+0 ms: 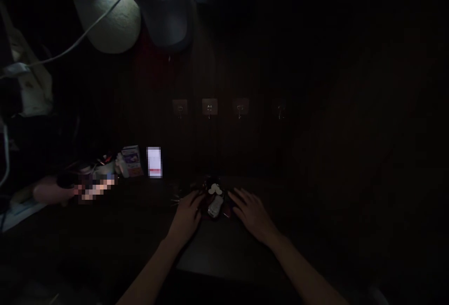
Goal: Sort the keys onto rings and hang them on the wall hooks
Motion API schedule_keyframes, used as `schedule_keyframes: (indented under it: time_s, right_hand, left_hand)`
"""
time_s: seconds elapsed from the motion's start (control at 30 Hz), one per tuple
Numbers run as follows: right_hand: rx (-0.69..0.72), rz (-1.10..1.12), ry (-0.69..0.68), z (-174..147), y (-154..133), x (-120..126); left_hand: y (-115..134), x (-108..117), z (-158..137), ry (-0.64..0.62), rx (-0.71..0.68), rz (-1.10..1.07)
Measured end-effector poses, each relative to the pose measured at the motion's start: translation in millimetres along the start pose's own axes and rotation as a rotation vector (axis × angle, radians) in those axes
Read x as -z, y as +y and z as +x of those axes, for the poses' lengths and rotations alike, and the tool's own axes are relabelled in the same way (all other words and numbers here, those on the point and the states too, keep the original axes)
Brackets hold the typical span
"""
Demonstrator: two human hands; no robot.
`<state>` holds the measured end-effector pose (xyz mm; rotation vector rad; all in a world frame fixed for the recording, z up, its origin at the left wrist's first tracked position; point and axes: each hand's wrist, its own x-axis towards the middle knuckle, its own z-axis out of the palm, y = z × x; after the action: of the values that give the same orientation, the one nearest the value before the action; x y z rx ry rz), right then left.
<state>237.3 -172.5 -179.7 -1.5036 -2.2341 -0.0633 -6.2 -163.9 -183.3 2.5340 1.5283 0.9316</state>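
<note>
While both hands flank it, the small pale object (pixel 214 202) lies between.

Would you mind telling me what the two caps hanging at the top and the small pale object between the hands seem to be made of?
The caps look like soft matte fabric, judging by their curved brims and stitched panels. The small pale object shows a glossy highlight, so perhaps plastic or metal; the picture is too dark to settle it.

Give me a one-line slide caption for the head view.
Both hands, left and right, flank a small pale object on a dark table.
</note>
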Motion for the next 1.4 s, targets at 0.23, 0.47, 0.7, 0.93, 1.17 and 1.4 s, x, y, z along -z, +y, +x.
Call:
schedule_keyframes:
  time_s: [0.23, 0.47, 0.7, 0.93, 1.17, 1.4]
  right_hand:
    - [-0.117, -0.105, -0.031, 14, 0, -11]
    - [0.08, -0.012, 0.083, 9, -12, 3]
    - [0.218, 0.04, -0.143, 10, -23, 6]
    - [0.142, 0.012, 0.003, 8, -14, -2]
    - [0.038, 0.014, 0.144, 6, -14, 0]
    - [0.067, -0.001, 0.159, 3, -15, -4]
  left_hand:
    - [2, 3, 6, -0.231, -0.078, 0.019]
    - [2, 8, 7, -0.111, -0.006, -0.144]
    - [-2, 6, 9, -0.018, 0.04, -0.153]
    - [-10, 3, 10, 0.129, 0.027, -0.156]
    - [-14, 1, 7, 0.199, 0.056, -0.264]
    - [-2, 9, 0, 0.091, 0.061, -0.316]
